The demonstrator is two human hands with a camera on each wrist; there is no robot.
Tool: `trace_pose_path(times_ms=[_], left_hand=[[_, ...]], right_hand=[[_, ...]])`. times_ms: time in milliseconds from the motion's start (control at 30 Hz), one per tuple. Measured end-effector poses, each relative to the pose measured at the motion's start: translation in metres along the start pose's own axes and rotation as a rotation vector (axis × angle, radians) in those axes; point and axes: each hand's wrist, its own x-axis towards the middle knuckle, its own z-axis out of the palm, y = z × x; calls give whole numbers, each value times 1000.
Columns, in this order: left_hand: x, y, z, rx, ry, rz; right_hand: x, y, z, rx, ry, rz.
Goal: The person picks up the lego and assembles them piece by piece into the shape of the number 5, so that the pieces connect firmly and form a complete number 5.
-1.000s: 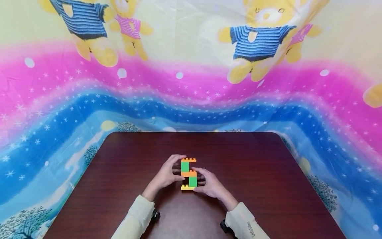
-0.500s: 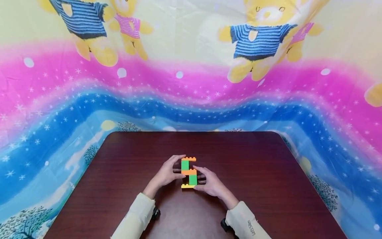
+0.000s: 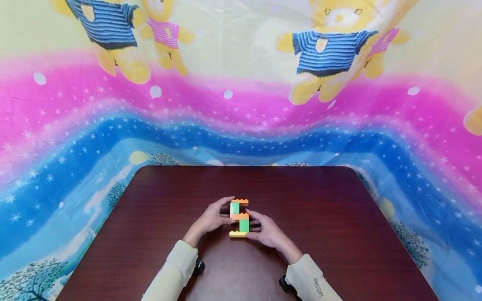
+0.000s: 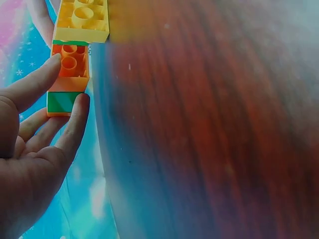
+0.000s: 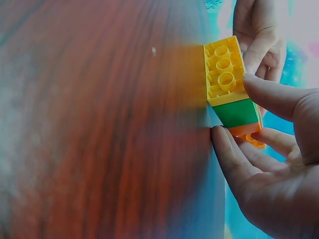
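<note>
Several toy building bricks are joined into an S-shaped stack: an orange brick point(image 3: 241, 201), a green brick point(image 3: 235, 207), a middle orange brick point(image 3: 239, 216), a second green brick point(image 3: 244, 225) and a yellow brick point(image 3: 238, 235). My left hand point(image 3: 212, 215) grips the stack's upper left part, thumb by the middle orange brick. From the lower right, my right hand point(image 3: 266, 230) pinches it, thumb at the yellow brick. Hollow undersides of the yellow brick point(image 5: 224, 69) and middle orange brick point(image 4: 71, 64) face the wrist cameras. Whether the stack touches the table I cannot tell.
The dark wooden table point(image 3: 320, 209) surrounds the hands on all sides. Behind it hangs a patterned cloth point(image 3: 226, 108) with teddy bears and snowflakes, which also runs down both table sides. A black band point(image 3: 198, 266) sits on each wrist.
The two hands keep the same hold on the brick stack. It seems slightly tilted: its green faces catch more light and its yellow end sits a little higher in view.
</note>
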Motion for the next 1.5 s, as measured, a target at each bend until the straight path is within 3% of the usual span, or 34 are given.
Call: trace_pose_path(times_ms=[767,1500], left_hand=[[1,-4,3,20,-63,-70],[-1,-3,3,25,-59,-100]], right_hand=[[1,2,0,-51,-3,8],[3,1,-1,-66,-10,2]])
